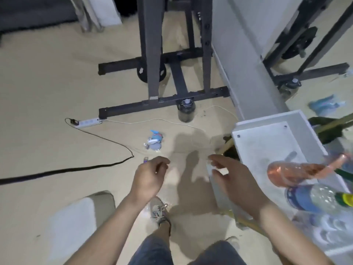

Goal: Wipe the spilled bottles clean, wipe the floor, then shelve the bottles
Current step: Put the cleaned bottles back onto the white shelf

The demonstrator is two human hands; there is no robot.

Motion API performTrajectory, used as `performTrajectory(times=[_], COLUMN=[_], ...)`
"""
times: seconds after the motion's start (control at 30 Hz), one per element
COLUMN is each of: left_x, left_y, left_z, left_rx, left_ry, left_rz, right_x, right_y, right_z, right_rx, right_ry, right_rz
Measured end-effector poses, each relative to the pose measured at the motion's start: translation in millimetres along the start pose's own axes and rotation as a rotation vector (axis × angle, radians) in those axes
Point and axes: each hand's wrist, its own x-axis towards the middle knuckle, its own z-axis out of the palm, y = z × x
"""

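Note:
A small blue bottle point(155, 140) lies on its side on the beige floor point(47, 88), ahead of my hands. A dark jug point(185, 111) stands upright by the black rack's foot. On the white shelf unit point(267, 134) at the right lie a pink bottle point(292, 174) and a clear bottle with a blue label point(313, 197); a green and yellow cap point(344, 199) shows beside them. My left hand point(150, 177) hovers over the floor with loosely curled fingers and holds nothing. My right hand point(236, 178) is spread and relaxed beside the shelf's left edge, empty.
A black weight rack point(172, 60) stands ahead. A white power strip point(89, 122) and a black cable point(57, 171) cross the floor at the left. A small purple object point(145, 160) lies by my left knuckles. A wooden stick point(227, 146) leans at the shelf. A beige cushion point(82, 213) sits near my shoe point(158, 209).

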Motion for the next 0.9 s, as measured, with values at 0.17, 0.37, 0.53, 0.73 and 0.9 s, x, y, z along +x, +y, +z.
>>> performTrajectory(times=[0.17, 0.37, 0.53, 0.73, 0.9], left_x=[71.4, 144.0, 216.4, 320.0, 378.3], left_y=[-89.5, -192.4, -294.9, -475.0, -576.6], left_z=[-77.7, -69.3, -6.8, 144.2, 240.7], left_rx=[0.115, 0.165, 0.147, 0.165, 0.193], left_ry=[-0.001, -0.139, -0.212, -0.259, -0.261], left_rz=[-0.176, -0.407, -0.506, -0.526, -0.500], right_x=[99.9, 216.8, 332.5, 463.9, 514.5], right_y=[-44.7, -42.1, 7.1, 130.3, 209.4], right_z=[98.0, 199.0, 293.7, 429.4, 514.1], right_rx=[-0.169, -0.423, -0.514, -0.791, -0.911], right_ry=[-0.209, -0.447, -0.522, -0.467, -0.472], right_rz=[0.036, -0.015, -0.020, -0.151, -0.191])
